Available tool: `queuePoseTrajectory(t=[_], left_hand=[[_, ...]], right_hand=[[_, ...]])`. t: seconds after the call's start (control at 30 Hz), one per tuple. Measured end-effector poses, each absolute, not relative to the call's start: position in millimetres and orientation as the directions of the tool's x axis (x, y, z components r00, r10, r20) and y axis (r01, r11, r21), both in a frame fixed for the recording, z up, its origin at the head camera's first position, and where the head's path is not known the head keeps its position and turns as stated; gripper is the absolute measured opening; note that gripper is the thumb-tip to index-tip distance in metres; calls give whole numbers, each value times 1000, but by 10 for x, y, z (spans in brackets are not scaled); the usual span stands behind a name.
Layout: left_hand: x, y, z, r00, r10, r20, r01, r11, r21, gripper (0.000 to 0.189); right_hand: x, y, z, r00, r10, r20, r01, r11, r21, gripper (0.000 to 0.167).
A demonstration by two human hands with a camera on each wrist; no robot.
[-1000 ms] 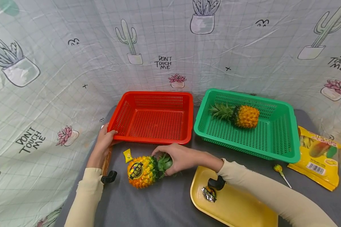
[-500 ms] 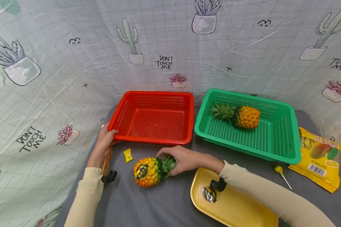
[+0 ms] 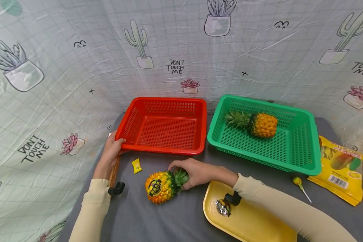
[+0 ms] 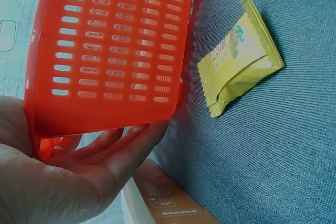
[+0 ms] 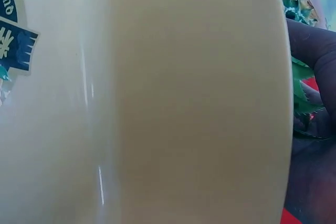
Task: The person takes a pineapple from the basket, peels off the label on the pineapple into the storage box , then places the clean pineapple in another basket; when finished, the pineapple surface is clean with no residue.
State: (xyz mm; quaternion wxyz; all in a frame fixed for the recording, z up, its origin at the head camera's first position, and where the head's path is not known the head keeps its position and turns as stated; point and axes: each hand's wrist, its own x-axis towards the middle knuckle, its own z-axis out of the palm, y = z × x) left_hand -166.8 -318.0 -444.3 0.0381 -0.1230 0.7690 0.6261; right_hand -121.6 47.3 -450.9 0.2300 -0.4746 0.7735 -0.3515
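At the front left corner of a red basket (image 3: 163, 147), my left hand (image 3: 111, 151) grips the rim, thumb over the top. The left wrist view shows the fingers of that hand (image 4: 84, 177) under the rim, along the basket's outer wall. My right hand (image 3: 199, 172) holds a small pineapple (image 3: 160, 187) by its green leafy crown, thumb and fingers round the leaves. The fruit lies on its side in front of the basket, body to the left, a black and gold label facing up. In the right wrist view, a yellow tray (image 5: 199, 98) hides most of the pineapple.
A green basket (image 3: 316, 144) at the right holds another pineapple (image 3: 264, 125). A small yellow candy packet (image 3: 136, 166) lies before the red basket. On the right are a lollipop (image 3: 297, 181) and a yellow mango bag (image 3: 335, 168). A loose label (image 3: 223, 207) lies in the tray.
My right hand has drawn the pineapple a little to the right and toward me, away from the candy packet. My left hand has stayed on the red basket's corner.
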Motion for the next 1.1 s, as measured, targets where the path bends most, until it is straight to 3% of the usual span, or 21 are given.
queuePoseTrajectory(t=[1.1], left_hand=[[-1656,-3101,-4425,-952,-194,-238,-265,122,957,60]], right_hand=[[-1187,491,-4526,-455,-890,-41,-605,343,-718,72]])
